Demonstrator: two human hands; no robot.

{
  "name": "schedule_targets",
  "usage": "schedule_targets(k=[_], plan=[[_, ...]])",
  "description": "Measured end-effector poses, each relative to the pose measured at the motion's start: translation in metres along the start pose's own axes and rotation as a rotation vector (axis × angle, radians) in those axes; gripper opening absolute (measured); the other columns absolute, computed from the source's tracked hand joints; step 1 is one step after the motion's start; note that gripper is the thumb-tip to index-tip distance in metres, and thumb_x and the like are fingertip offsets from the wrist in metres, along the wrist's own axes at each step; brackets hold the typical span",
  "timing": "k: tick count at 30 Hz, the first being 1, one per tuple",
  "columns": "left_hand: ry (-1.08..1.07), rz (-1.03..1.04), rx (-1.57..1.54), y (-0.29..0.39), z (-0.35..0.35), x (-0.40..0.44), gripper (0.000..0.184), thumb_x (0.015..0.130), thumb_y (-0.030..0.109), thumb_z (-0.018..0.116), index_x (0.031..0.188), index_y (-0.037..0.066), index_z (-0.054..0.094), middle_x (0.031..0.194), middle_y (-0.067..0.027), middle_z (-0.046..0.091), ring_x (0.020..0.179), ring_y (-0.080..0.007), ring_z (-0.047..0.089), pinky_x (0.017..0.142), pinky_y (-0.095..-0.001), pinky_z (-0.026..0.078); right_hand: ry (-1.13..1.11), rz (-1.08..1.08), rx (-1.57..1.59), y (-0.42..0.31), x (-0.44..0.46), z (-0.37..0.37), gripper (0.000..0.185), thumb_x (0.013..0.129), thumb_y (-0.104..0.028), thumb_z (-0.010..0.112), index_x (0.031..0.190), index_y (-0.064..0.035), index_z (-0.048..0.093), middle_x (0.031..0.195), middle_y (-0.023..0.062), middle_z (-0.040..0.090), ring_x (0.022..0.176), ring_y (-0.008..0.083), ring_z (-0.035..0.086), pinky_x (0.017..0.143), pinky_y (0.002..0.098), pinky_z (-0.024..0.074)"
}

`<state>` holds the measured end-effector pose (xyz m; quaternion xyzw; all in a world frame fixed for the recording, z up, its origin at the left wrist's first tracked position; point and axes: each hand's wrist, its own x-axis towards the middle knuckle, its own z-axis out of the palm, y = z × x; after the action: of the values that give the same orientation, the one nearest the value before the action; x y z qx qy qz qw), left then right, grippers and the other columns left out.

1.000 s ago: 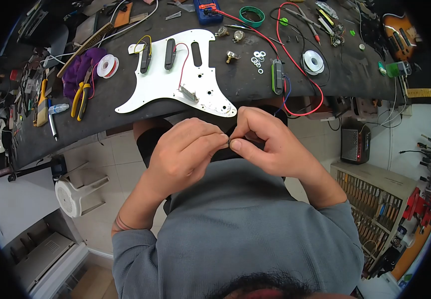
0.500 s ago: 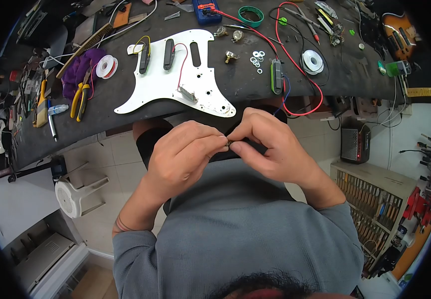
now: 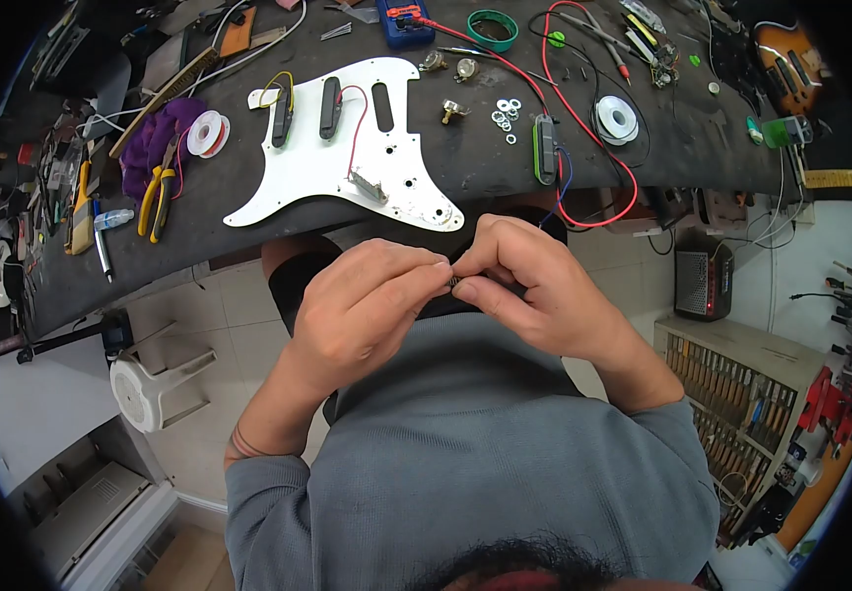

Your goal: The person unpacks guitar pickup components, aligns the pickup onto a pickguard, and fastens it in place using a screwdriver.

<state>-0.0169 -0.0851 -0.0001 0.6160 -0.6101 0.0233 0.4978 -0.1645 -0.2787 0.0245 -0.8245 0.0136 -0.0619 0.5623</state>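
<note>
My left hand [image 3: 372, 300] and my right hand [image 3: 534, 286] meet in front of my chest, just short of the bench edge. Both are closed in a pinch, fingertips almost touching. Between them a small dark part [image 3: 455, 282] peeks out; most of it is hidden, and its kind cannot be told. Beyond the hands lies a white guitar pickguard [image 3: 312, 187] with two black pickups, a yellow wire, a red wire and a selector switch [image 3: 368, 187]. Right of it are potentiometers [image 3: 454, 111], several washers [image 3: 507, 116] and another pickup [image 3: 544, 151] with blue wire.
A solder spool [image 3: 208, 135], yellow-handled pliers [image 3: 157, 202] and a brush [image 3: 81, 217] lie at the left. A blue multimeter [image 3: 407, 25] with red and black leads, a green tape roll [image 3: 493, 31] and a white spool [image 3: 616, 120] sit farther back. A white stool [image 3: 145, 389] stands below left.
The hands stay together in nearly the same place, with only slight finger movement around the small part. The bench view has shifted very slightly; nothing on it has moved.
</note>
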Motion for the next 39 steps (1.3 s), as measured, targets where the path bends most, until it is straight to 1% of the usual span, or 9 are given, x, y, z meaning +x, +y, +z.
schedule_targets(k=[5,8,11,14,17,26,29,35,39], plan=[[-0.004,-0.015,-0.019,0.001,0.001,0.001,0.032,0.083,-0.01,0.086,0.112,-0.002,0.077,0.1,-0.0152,0.079,0.083,-0.0271,0.076,0.069,-0.0354,0.06,-0.017,0.004,0.017,-0.001,-0.001,-0.002,0.014,0.099,-0.009,0.079,0.106,-0.0012,0.069,0.096,0.0088,0.066,0.091,0.0264,0.064,0.081,0.0396,0.052],[-0.01,-0.026,-0.02,0.001,0.002,0.0,0.031,0.083,-0.01,0.086,0.111,-0.002,0.077,0.098,-0.0144,0.079,0.082,-0.0266,0.076,0.068,-0.035,0.059,-0.015,-0.01,0.016,0.002,-0.001,-0.002,0.014,0.099,-0.009,0.078,0.107,-0.001,0.07,0.095,0.0079,0.064,0.089,0.0226,0.064,0.078,0.0369,0.0514],[-0.002,-0.028,-0.018,0.0,0.003,-0.001,0.031,0.083,-0.011,0.085,0.111,-0.001,0.077,0.098,-0.014,0.078,0.081,-0.0261,0.075,0.067,-0.0345,0.058,0.013,0.069,0.071,0.001,-0.002,0.0,0.012,0.101,-0.008,0.077,0.107,-0.0007,0.07,0.096,0.0061,0.063,0.084,0.0163,0.062,0.073,0.0329,0.0497],[0.006,-0.041,-0.023,0.001,0.005,-0.002,0.031,0.082,-0.011,0.086,0.111,-0.001,0.077,0.098,-0.014,0.078,0.081,-0.0257,0.075,0.067,-0.034,0.058,0.048,0.074,0.148,0.005,-0.002,0.006,0.012,0.101,-0.007,0.077,0.108,-0.0001,0.07,0.097,0.0039,0.062,0.08,0.0105,0.059,0.069,0.029,0.047],[0.011,-0.052,-0.027,0.001,0.005,-0.003,0.031,0.082,-0.011,0.086,0.11,-0.001,0.076,0.098,-0.0142,0.078,0.082,-0.0256,0.075,0.067,-0.034,0.058,0.045,0.055,0.133,0.009,-0.002,0.007,0.011,0.101,-0.006,0.076,0.109,0.0005,0.07,0.098,0.0034,0.061,0.079,0.0089,0.055,0.069,0.028,0.0451],[0.047,-0.075,-0.023,0.001,0.008,-0.004,0.032,0.082,-0.014,0.083,0.11,-0.001,0.075,0.099,-0.0146,0.079,0.082,-0.0266,0.076,0.069,-0.0347,0.059,0.085,0.072,0.142,0.011,-0.001,0.012,0.012,0.099,-0.006,0.077,0.108,-0.0002,0.071,0.094,0.0028,0.059,0.075,0.0107,0.046,0.066,0.0289,0.0389],[0.054,-0.078,-0.015,-0.001,0.009,-0.005,0.03,0.08,-0.009,0.085,0.106,0.0,0.073,0.099,-0.0133,0.077,0.082,-0.0286,0.075,0.069,-0.0371,0.06,0.073,0.056,0.141,0.014,-0.001,0.011,0.014,0.099,-0.007,0.078,0.109,0.0001,0.071,0.094,0.003,0.059,0.075,0.0108,0.046,0.067,0.0287,0.0393],[0.069,-0.106,-0.023,-0.002,0.009,-0.005,0.03,0.081,-0.009,0.085,0.106,0.001,0.073,0.098,-0.0128,0.078,0.081,-0.0286,0.075,0.07,-0.037,0.06,0.087,0.036,0.131,0.013,0.0,0.012,0.019,0.097,-0.005,0.076,0.115,-0.0005,0.071,0.097,0.0031,0.059,0.077,0.0109,0.046,0.069,0.0285,0.0401],[0.058,-0.135,-0.03,0.0,0.007,-0.006,0.028,0.082,-0.013,0.083,0.106,-0.002,0.075,0.098,-0.015,0.08,0.083,-0.0262,0.076,0.073,-0.0353,0.06,0.099,0.057,0.146,0.014,-0.002,0.012,0.019,0.097,-0.003,0.073,0.115,-0.001,0.072,0.098,0.0027,0.059,0.077,0.0108,0.044,0.07,0.0282,0.0401]])
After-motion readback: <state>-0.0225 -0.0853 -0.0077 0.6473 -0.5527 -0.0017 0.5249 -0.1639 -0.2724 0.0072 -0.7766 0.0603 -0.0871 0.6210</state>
